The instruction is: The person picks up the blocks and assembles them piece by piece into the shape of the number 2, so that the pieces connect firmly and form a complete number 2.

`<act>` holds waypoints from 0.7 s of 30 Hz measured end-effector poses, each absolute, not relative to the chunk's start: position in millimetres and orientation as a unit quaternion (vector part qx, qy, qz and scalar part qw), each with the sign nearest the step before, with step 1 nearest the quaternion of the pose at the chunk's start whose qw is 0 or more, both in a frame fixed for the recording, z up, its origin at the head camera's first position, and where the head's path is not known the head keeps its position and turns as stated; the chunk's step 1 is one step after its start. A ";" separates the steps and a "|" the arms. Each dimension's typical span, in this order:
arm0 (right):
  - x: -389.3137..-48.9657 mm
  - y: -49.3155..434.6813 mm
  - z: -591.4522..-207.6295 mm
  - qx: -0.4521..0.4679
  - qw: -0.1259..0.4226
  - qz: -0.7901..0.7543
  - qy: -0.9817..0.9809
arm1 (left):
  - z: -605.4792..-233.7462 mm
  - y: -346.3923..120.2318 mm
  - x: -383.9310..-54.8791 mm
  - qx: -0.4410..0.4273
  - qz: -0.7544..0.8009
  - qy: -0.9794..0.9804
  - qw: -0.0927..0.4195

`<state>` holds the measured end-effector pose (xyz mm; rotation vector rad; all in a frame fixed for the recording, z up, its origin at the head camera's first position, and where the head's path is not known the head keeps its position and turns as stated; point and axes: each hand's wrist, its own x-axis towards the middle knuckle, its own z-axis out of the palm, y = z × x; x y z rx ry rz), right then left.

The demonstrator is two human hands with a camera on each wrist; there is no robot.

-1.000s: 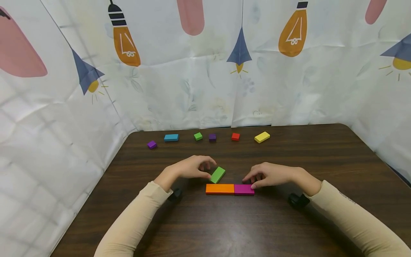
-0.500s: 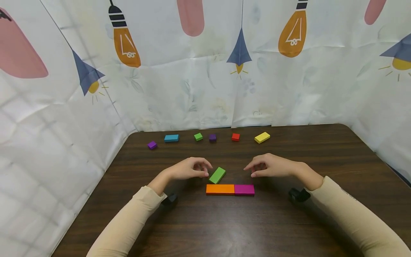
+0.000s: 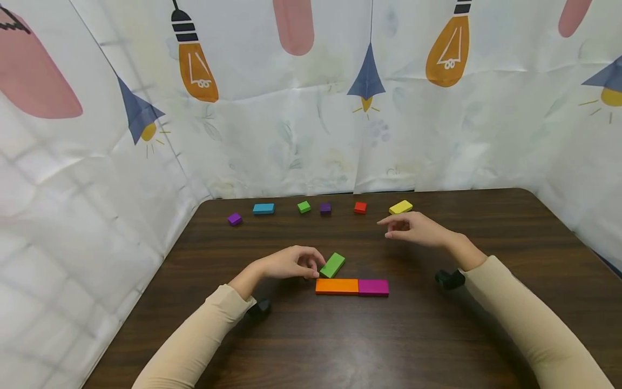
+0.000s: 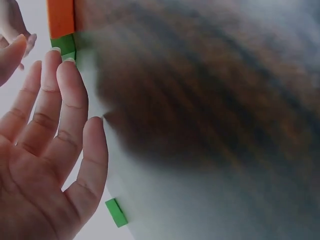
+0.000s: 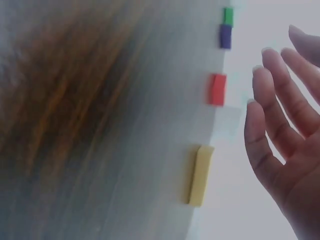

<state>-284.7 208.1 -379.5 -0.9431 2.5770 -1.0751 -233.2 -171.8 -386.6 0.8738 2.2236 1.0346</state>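
Observation:
A long green block (image 3: 332, 265) lies slanted on the dark wooden table (image 3: 437, 335), just behind an orange block (image 3: 337, 286) and a magenta block (image 3: 373, 287) joined end to end. My left hand (image 3: 311, 266) rests beside the green block's left end. In the left wrist view its fingertips (image 4: 64, 57) touch the green block (image 4: 64, 44) next to the orange block (image 4: 61, 17). My right hand (image 3: 389, 228) hovers open with fingers spread, just in front of a yellow block (image 3: 400, 207). The right wrist view shows the yellow block (image 5: 201, 175) beside the empty right hand (image 5: 280, 100).
Along the table's back edge stand a purple cube (image 3: 234, 219), a blue block (image 3: 263, 208), a small green cube (image 3: 303, 206), another purple cube (image 3: 325, 208) and a red cube (image 3: 360, 207). A printed curtain (image 3: 291, 135) closes off the back and sides.
My right hand left the magenta block, rose and moved back and right toward the yellow block. My left hand stayed by the green block, which kept its place.

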 end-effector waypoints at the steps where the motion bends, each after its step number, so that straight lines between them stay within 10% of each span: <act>1: -287.9 209.4 -380.8 -0.309 0.090 -0.365 0.874 | -387.1 -171.9 -232.8 0.325 0.381 0.824 0.265; 21: -335.1 231.4 -398.5 -0.143 0.024 -0.343 0.928 | -389.8 -165.6 -234.7 0.335 0.362 0.825 0.276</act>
